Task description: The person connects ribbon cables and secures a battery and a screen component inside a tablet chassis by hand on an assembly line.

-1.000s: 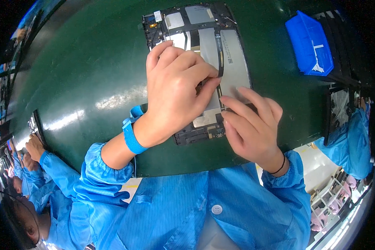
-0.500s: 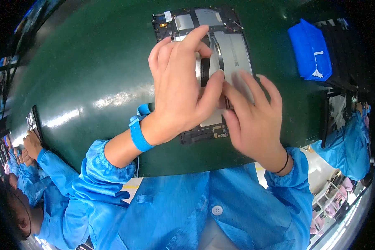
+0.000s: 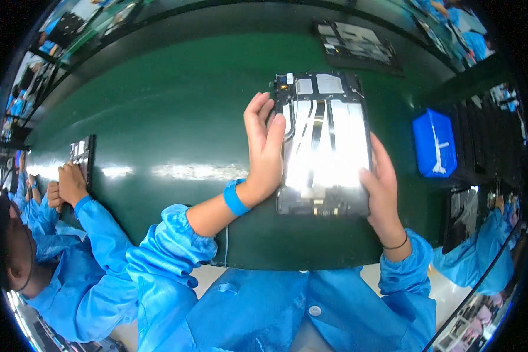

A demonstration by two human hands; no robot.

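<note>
Over a glossy green tabletop (image 3: 176,123), a flat, black-rimmed rectangular device (image 3: 324,146) flashes smooth silvery panels (image 3: 330,84), its right edge pinched by the right hand (image 3: 384,190); the left hand (image 3: 265,155), loosely spread, lines the opposite edge above a blue wristband (image 3: 235,199).

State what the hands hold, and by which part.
A flat electronic device: the right hand grips its right edge; the left hand is at its left edge.
</note>
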